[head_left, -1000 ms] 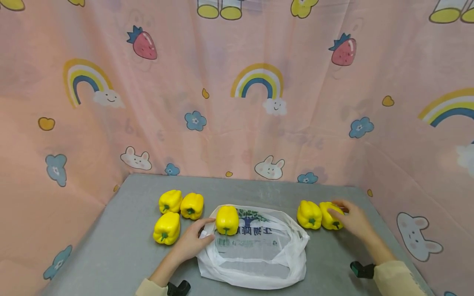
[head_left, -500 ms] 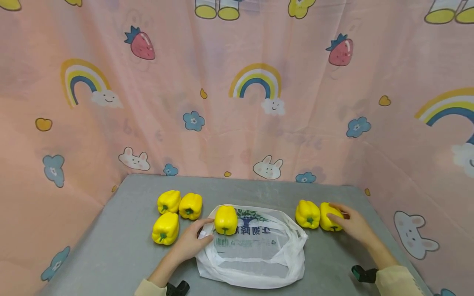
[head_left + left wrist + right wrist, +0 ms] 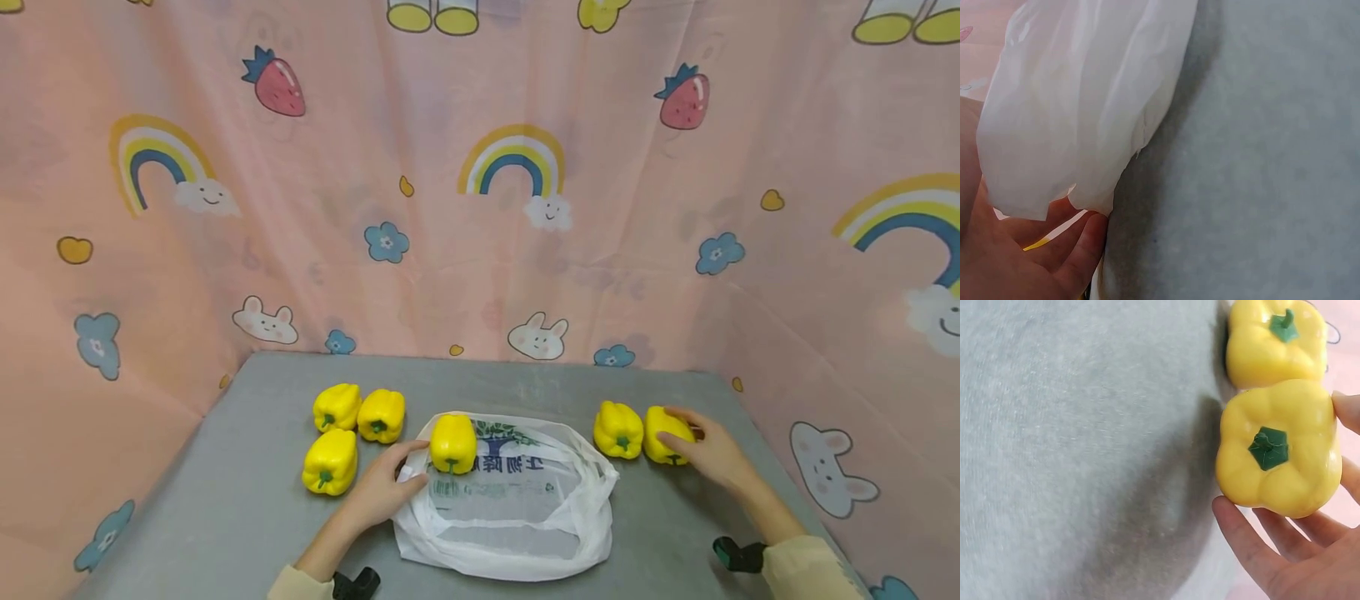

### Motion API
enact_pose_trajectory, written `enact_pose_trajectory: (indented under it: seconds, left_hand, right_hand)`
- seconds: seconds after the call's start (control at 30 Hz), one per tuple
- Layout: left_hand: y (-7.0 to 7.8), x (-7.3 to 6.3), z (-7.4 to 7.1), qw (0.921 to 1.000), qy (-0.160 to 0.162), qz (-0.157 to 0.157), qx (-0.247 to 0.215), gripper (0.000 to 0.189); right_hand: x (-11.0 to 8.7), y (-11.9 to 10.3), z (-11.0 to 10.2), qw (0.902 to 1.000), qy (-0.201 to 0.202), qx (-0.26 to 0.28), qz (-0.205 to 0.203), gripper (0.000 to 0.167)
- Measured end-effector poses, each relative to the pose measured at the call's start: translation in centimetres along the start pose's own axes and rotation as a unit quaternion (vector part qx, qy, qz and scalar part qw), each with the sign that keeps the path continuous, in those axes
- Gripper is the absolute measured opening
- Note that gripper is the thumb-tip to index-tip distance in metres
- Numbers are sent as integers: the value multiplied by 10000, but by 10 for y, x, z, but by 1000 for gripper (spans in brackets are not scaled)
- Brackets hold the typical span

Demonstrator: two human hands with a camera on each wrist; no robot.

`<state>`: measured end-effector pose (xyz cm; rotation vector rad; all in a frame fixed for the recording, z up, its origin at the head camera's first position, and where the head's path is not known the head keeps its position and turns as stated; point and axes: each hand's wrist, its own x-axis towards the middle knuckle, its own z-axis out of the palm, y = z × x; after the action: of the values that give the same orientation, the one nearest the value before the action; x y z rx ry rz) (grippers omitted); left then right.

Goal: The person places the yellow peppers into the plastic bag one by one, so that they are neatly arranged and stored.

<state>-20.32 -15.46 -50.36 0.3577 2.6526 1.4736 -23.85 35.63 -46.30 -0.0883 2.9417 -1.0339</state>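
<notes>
In the head view a white plastic bag lies flat with its mouth wide, and a yellow bell pepper sits within its outline at the left. My left hand holds the bag's left edge, thumb and fingers on either side of it; the left wrist view shows the white film between them. At the right, my right hand grips another yellow pepper, fingers and thumb curled round its side. From the right wrist view its green stem faces the camera. A further pepper stands close beside it.
Three yellow peppers form a cluster on the left of the grey tabletop. A patterned pink curtain rises along the back and sides of the table. Dark devices are by both wrists.
The gripped pepper has tilted slightly and stands a little farther from its neighbour. The right thumb now lies across its front. My left hand and the bag keep their places; the head view has drifted slightly.
</notes>
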Motion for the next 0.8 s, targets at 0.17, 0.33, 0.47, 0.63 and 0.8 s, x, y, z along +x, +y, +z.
enact_pose_trajectory:
  seconds: [0.17,0.33,0.47,0.63,0.8]
  left_hand:
    - [-1,0,0,10000,25,23,11,48]
    - [-2,1,0,10000,71,28,34,49]
    - [-2,1,-1,10000,70,36,46,49]
    - [-3,1,0,10000,35,59,56,49]
    - [-3,1,0,9999,47,86,73,48]
  right_hand:
    - [-6,-9,-8,10000,11,5,51,75]
    - [-11,-19,-17,10000,54,-37,-59,73]
    - [-14,-27,-21,9995,174,-51,-239,69]
    - [-19,-38,-22,9992,287,-27,-275,69]
    - [-24,-50,-25,9990,340,1,-297,69]
